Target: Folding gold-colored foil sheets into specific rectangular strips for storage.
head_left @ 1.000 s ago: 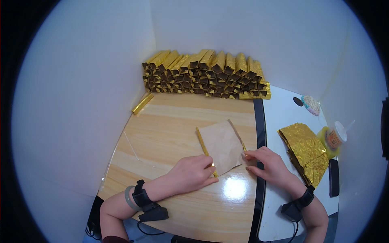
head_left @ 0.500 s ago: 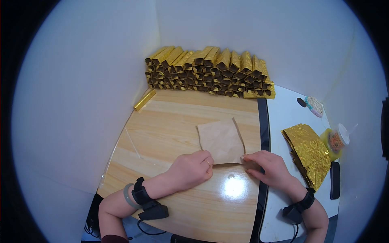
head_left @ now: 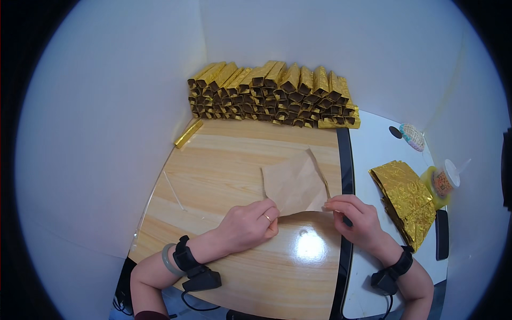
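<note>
A square tan sheet of paper [head_left: 296, 184] is between my hands above the wood-grain table, its side edges curling up and its far right corner raised. My left hand [head_left: 253, 224] is closed on the sheet's near left corner, fingers curled under. At the near right corner, the thumb and fingertips of my right hand [head_left: 356, 216] pinch the paper's edge. Gold foil paper [head_left: 405, 194] lies in a folded stack to the right of my right hand. At the back stands a pile of folded gold paper tubes [head_left: 272, 93] with dark open ends.
One gold roll [head_left: 188, 133] lies at the table's far left edge, with a thin clear strip [head_left: 174, 191] nearer me. On the white surface are a lidded cup [head_left: 444, 178], a knitted item [head_left: 412, 137] and a black bar-shaped object [head_left: 442, 234]. White walls enclose the workspace.
My right hand has moved slightly right and up, its fingers now closer together on the paper's corner. The sheet has turned and tilted a little, its right side higher.
</note>
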### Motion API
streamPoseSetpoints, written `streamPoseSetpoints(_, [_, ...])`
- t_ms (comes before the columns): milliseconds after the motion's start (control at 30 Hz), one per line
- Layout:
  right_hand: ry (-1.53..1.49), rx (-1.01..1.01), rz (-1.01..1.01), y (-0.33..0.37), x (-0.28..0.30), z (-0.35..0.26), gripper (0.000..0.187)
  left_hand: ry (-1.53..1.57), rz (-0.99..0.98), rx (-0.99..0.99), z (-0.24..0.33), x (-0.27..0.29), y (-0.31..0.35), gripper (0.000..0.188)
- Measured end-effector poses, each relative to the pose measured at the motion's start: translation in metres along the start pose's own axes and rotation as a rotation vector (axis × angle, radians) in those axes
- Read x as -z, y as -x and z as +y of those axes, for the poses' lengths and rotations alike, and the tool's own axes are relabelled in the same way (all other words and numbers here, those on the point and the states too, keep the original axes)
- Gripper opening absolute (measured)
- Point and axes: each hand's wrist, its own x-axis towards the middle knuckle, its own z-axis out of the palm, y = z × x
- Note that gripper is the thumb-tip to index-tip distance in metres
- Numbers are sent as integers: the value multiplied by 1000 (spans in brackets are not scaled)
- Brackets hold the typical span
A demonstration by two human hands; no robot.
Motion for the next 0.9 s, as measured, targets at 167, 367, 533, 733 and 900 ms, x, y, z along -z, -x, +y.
streamPoseSetpoints(167, [-31, 36, 114, -5, -5, 0, 26, -35, -50, -72, -2, -1, 3, 17])
streamPoseSetpoints(367, [-13, 36, -47, 7, -2, 13, 14, -116, -231, -199, -4, 0, 3, 12])
streamPoseSetpoints(533, [-40, -3, -189, 9, -1, 14, 12, -39, -243, -108, -4, -3, 3, 14])
streamPoseSetpoints(733, [-17, -24, -231, 7, 0, 13, 10, 126, -247, 35, -8, -4, 4, 11])
streamPoseSetpoints(900, [-24, -32, -269, 7, 3, 13, 10, 248, -318, 125, -7, 2, 2, 9])
